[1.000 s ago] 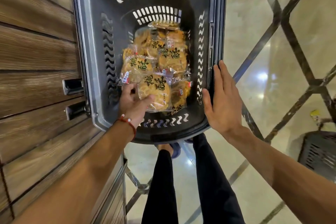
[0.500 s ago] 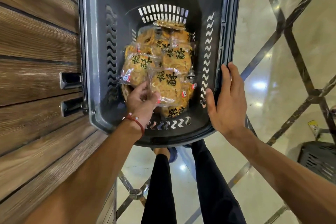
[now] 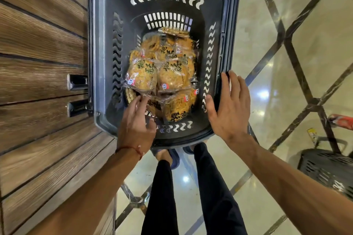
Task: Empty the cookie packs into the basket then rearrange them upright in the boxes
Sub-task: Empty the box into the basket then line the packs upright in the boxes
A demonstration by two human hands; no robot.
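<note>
While R hand (image 3: 228,105) lies flat, fingers straight, on the grey shopping basket (image 3: 107,44) rim at 4 o'clock, prob. to steady it, L hand (image 3: 135,120) reaches the cookie packs (image 3: 158,74) heaped mid-basket, fingertips at the pile's 7 o'clock; pinch or touch, can't tell.

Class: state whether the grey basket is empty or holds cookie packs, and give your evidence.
Not empty: a heap of clear-wrapped cookie packs lies on the floor of the basket.
</note>
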